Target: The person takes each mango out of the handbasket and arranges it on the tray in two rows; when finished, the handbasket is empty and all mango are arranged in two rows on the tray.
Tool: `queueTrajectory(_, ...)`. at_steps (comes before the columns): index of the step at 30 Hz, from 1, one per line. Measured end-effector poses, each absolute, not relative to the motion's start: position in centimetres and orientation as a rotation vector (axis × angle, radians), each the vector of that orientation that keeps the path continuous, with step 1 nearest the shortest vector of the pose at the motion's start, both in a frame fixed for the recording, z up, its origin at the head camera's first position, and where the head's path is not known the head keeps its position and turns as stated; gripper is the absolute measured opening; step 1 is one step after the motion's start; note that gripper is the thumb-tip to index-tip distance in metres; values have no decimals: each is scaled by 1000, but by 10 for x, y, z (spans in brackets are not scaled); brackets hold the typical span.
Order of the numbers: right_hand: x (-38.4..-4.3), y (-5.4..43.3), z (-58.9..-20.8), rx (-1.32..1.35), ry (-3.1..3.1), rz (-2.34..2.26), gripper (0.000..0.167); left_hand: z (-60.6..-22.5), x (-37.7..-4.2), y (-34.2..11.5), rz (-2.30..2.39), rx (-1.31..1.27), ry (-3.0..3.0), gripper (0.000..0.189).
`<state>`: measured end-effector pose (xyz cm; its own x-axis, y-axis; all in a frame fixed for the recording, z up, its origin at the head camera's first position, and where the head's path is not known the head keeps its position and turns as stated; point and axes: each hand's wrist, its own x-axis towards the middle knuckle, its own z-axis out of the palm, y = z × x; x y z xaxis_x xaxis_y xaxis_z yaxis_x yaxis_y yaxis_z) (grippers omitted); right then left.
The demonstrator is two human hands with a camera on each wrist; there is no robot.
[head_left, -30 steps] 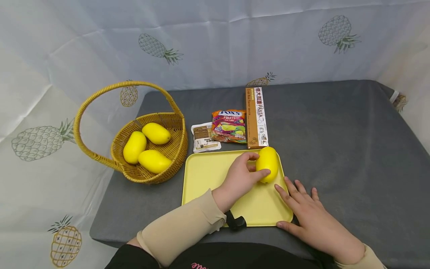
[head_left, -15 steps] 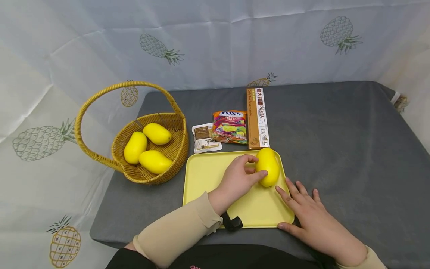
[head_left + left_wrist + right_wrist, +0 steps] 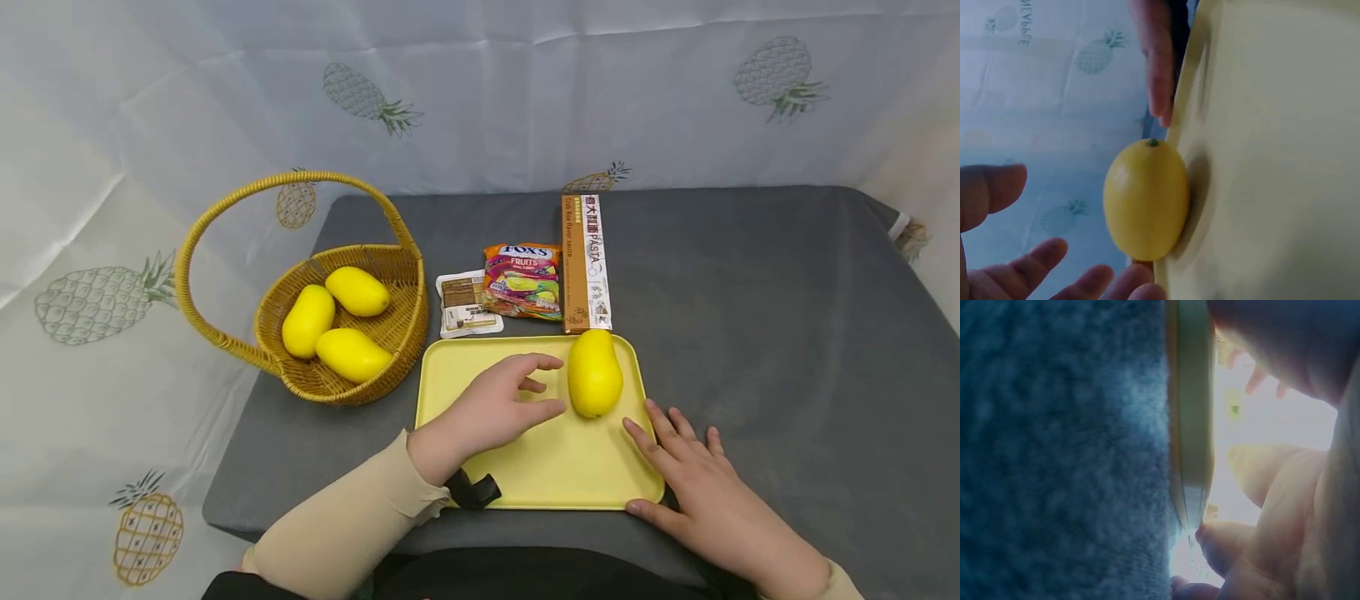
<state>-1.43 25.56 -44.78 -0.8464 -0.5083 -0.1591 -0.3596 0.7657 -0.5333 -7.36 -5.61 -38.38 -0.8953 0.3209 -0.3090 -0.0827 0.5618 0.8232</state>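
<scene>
A yellow mango [image 3: 595,374] lies on the right part of the pale yellow tray [image 3: 480,492], its long side running front to back. Just left of it, over the tray, my left hand [image 3: 491,404] has thumb and fingers spread apart with nothing between them. In the left wrist view the mango [image 3: 1146,200] sits beyond the fingertips, with a gap to the thumb. My right hand [image 3: 701,483] rests at the tray's right edge, fingers extended. The right wrist view shows its fingers [image 3: 1229,544] by the tray's side [image 3: 1194,412].
A woven basket [image 3: 408,333] with a tall handle holds 3 yellow mangoes [image 3: 352,355] at the left. Behind the tray lie a white-and-brown packet [image 3: 467,304], a candy bag [image 3: 522,279] and a pasta box [image 3: 585,262]. Grey cloth [image 3: 772,333] covers the table.
My left hand has let go of the mango and drawn back to the left. The mango stays on the tray. My right hand keeps its place at the tray's edge.
</scene>
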Motion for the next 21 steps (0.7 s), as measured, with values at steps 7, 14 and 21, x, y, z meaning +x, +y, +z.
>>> queueTrajectory(7,-15,256,-450,-655,2644,-719,99,-367,-61,-104,1327,315,2344,55)
queueTrajectory(14,-15,258,-453,-667,2661,-710,99,-359,-47,-152,1608,310,2504,45)
queueTrajectory(21,-14,259,-458,-687,2672,-713,99,-348,-41,-203,1893,365,2603,44)
